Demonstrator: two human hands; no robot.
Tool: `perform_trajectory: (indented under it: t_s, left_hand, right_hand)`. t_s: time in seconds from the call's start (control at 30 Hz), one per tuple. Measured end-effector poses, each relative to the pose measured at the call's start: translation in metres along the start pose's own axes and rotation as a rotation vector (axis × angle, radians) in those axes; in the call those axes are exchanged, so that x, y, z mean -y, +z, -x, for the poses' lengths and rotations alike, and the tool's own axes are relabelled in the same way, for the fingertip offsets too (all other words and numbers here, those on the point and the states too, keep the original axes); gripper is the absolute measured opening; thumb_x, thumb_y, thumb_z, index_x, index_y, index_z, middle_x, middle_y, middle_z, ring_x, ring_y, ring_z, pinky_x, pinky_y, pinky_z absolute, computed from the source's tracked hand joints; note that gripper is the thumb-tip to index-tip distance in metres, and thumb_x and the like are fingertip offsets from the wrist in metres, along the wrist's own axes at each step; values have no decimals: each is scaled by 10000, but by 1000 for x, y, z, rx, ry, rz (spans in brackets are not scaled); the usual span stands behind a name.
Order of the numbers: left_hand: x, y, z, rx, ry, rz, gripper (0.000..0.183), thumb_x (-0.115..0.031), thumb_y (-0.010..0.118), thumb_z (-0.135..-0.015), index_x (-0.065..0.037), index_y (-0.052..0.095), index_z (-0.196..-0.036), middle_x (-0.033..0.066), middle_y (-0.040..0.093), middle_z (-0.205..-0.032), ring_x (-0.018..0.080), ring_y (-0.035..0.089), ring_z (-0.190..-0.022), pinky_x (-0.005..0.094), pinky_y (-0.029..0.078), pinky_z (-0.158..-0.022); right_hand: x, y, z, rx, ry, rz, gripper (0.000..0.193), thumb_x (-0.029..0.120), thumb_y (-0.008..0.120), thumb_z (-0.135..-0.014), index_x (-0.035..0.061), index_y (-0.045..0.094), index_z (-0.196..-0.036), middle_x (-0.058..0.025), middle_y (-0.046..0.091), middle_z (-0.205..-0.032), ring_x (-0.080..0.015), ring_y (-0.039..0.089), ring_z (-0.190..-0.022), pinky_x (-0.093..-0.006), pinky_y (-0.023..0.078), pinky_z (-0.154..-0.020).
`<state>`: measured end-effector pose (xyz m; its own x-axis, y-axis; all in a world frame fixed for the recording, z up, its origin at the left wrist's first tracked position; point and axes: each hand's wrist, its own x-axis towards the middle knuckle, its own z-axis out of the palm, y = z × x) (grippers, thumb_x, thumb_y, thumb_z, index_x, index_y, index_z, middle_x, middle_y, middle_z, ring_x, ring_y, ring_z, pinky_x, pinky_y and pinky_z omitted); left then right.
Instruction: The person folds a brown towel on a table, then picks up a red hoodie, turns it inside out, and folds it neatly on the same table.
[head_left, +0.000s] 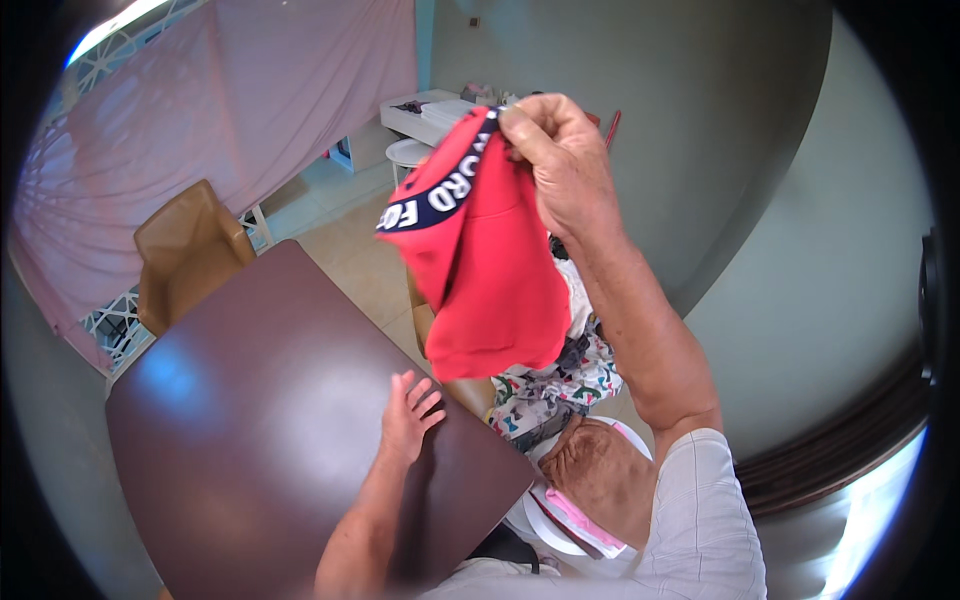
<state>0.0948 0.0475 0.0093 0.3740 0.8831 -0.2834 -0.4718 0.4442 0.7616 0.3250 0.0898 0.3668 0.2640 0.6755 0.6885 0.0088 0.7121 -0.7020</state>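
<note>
We pinch the dark blue waistband (pixel 436 203) of a red garment (pixel 505 285) between the thumb and fingers of our right hand (pixel 562 165), so the cloth hangs raised in front of us, to the right of the brown table (pixel 265 400). Our left hand (pixel 407 415) is empty, its fingers spread, near the table's right edge and just below the garment's lower end; we cannot tell whether it touches the tabletop. Behind and below the red cloth, to the right of the table, lies a pile of patterned clothes (pixel 565 385), and nearer to us a wrinkled brown item (pixel 610 475) lies beside a folded pink cloth (pixel 580 515). A tan chair (pixel 185 245) stands at the table's far left, before a pink curtain (pixel 250 100), with a white desk (pixel 425 118) at the far wall
</note>
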Motion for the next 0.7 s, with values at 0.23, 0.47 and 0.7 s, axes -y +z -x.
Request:
perform_trajectory:
  t_s: [0.23,0.47,0.7]
  left_hand:
    - [-80,18,94,373,268,664,704,-566,634,-1044,-64,517,-1523,184,544,-1584,405,596,-1395,628,585,-1052]
    - [-167,-99,176,86,480,432,607,-471,631,-1065,-35,541,-1478,200,592,-1520,384,644,-1330,596,613,-1018]
    - [-160,-228,255,-437,331,342,511,-375,629,-1086,-7,564,-1433,215,641,-1456,364,692,-1265,564,641,-985]
  right_hand:
    - [56,107,65,396,235,-304,93,99,750,-1004,32,687,-1013,-9,680,-857,-72,618,-779,-251,529,-701]
    - [33,168,146,713,599,-528,94,128,730,-1013,64,663,-1028,13,644,-888,-62,587,-741,-230,443,-605]
    - [-74,158,301,668,1144,-464,145,135,717,-1047,56,638,-1140,-16,677,-946,-98,649,-810,-263,561,-719]
